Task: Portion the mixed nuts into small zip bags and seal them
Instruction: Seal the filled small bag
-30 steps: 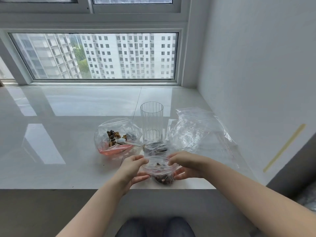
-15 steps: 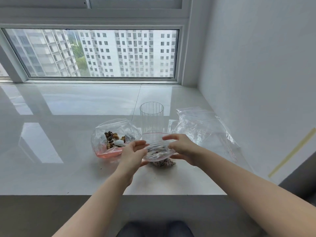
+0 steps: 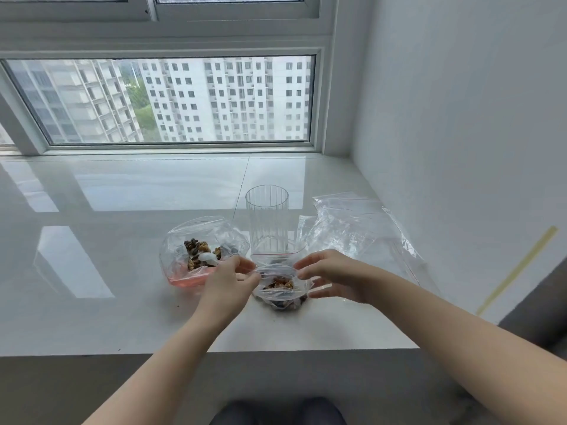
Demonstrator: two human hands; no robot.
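A small zip bag (image 3: 280,291) with nuts in it sits on the white worktop (image 3: 122,302), close to the front edge. The left hand (image 3: 228,279) pinches the bag's top on one side. The right hand (image 3: 329,276) pinches the top on the other side, with its lower fingers spread out. Just left of the bag is a big bag of mixed nuts (image 3: 202,251) with a white scoop (image 3: 207,258) inside. A tall clear glass (image 3: 267,222) stands behind. Empty bags (image 3: 352,228) lie to the right.
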